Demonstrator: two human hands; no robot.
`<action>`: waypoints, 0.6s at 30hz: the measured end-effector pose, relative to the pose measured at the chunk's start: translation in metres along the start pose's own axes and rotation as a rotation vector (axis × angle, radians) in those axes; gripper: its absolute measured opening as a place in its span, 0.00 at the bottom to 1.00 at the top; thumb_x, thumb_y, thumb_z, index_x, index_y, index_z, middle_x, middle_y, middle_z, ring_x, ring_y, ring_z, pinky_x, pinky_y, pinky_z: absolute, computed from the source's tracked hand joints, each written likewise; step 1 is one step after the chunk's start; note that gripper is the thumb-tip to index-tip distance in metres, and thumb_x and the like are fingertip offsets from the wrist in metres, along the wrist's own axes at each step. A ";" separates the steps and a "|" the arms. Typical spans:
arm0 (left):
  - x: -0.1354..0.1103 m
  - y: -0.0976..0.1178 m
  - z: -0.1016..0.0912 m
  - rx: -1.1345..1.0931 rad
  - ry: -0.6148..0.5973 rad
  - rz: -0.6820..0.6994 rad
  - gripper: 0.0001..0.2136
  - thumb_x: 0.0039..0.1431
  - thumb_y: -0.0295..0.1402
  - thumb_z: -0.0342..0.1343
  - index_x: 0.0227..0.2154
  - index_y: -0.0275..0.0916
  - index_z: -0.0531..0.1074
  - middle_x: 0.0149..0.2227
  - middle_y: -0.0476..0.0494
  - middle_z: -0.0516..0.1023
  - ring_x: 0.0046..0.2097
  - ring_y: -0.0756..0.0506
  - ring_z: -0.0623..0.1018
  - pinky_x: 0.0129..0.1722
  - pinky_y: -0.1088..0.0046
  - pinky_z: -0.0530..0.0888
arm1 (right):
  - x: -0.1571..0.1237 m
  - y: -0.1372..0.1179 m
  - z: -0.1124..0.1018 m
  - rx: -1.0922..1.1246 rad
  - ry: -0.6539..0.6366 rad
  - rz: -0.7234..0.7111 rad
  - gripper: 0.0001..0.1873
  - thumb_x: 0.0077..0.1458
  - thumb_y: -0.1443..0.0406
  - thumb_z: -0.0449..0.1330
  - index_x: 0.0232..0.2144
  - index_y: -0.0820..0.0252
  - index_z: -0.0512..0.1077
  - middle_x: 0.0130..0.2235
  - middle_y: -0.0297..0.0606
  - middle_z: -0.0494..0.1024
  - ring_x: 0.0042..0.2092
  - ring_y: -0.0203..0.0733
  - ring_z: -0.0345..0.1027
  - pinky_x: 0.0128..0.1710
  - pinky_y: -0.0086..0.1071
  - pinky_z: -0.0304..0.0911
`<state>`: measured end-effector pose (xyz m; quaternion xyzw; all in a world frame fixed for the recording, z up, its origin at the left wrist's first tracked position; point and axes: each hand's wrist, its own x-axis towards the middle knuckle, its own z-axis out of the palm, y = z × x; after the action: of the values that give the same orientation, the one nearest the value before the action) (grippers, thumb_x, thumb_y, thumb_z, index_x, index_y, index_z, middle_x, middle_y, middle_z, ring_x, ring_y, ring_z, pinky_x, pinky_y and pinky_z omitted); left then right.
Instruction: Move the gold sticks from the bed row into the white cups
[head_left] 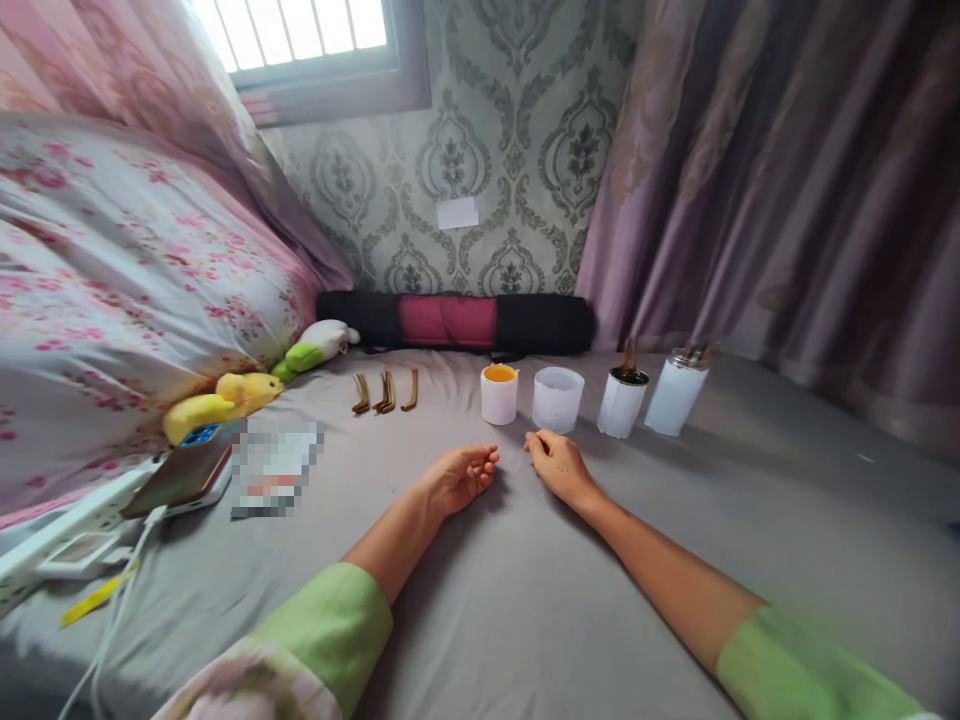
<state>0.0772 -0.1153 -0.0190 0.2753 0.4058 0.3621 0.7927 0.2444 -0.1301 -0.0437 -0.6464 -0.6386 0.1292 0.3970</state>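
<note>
Both my forearms lie on a grey bed sheet [525,600]. My left hand [461,477] rests palm up with its fingers loosely curled and nothing in it. My right hand [556,462] rests palm down, fingers curled under, holding nothing that I can see. Just beyond them stands a row of white cups: one with orange filling [499,393], an empty translucent one [557,399], one with brown sticks in it [622,401] and a tilted one with sticks [676,391]. Several curved brown sticks [385,392] lie to the left of the cups.
A floral quilt [112,280] is piled at the left, with yellow-green plush toys [225,398] at its foot. A phone [180,475], a power strip [67,530] and cables lie at the near left. A black and red roll [457,322] lies against the wall; curtains hang at the right.
</note>
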 end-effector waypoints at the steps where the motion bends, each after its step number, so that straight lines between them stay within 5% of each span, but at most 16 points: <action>1: 0.001 0.002 -0.001 0.016 0.010 0.001 0.03 0.48 0.21 0.52 0.28 0.30 0.66 0.22 0.47 0.69 0.19 0.57 0.67 0.17 0.84 0.66 | 0.000 0.000 0.000 -0.002 -0.001 0.002 0.19 0.53 0.57 0.44 0.24 0.60 0.71 0.24 0.37 0.74 0.25 0.35 0.64 0.26 0.25 0.53; 18: 0.038 0.044 -0.029 0.370 0.213 0.218 0.04 0.44 0.22 0.56 0.23 0.32 0.66 0.21 0.45 0.71 0.18 0.55 0.68 0.16 0.82 0.63 | -0.001 -0.001 -0.002 0.005 -0.018 0.016 0.20 0.53 0.57 0.44 0.24 0.61 0.71 0.24 0.37 0.74 0.25 0.35 0.63 0.26 0.26 0.52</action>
<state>0.0530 -0.0549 -0.0189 0.4180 0.5146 0.3922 0.6377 0.2445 -0.1321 -0.0420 -0.6494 -0.6367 0.1399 0.3916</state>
